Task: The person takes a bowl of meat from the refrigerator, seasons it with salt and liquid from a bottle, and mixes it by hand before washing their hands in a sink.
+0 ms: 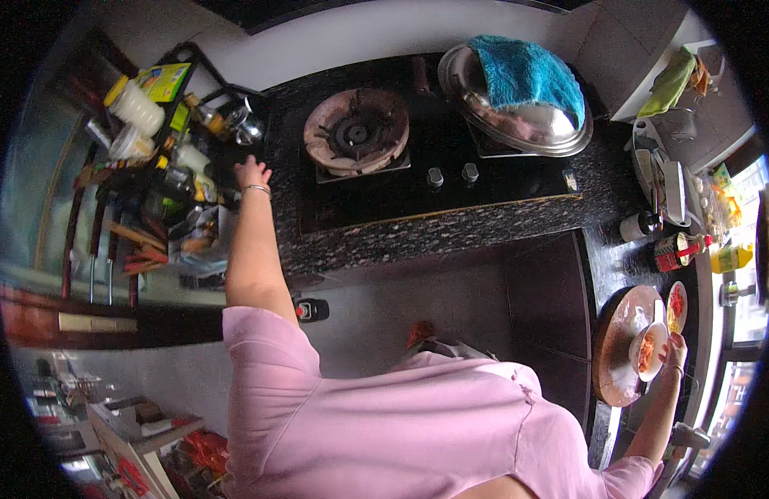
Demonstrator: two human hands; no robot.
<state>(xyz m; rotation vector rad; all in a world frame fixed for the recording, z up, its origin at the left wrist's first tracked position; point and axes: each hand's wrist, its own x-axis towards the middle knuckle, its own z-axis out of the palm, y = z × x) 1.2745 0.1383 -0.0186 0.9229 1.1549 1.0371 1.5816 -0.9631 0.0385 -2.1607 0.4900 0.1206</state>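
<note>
My left hand [253, 173] reaches out over the black counter beside the crowded condiment rack, its fingers apart and nothing in them. Closest to it are a shiny metal-topped jar [246, 128] and several sauce and oil bottles [207, 118]. Far to the right, my right hand [673, 350] has its fingers at the rim of a white bowl [652, 368]. Reddish food and a white spoon [659, 313] are in this bowl, which sits on a round wooden chopping board [615, 349]. Just beyond lies a small plate [682, 299] with red and yellow chopped food.
A gas burner [358, 134] with a rusty ring is ahead. On the other burner stands a lidded metal wok [540, 134] under a blue towel [528, 75]. A red-labelled jar [671, 251], a yellow bottle [732, 257] and a knife holder [674, 193] line the right counter.
</note>
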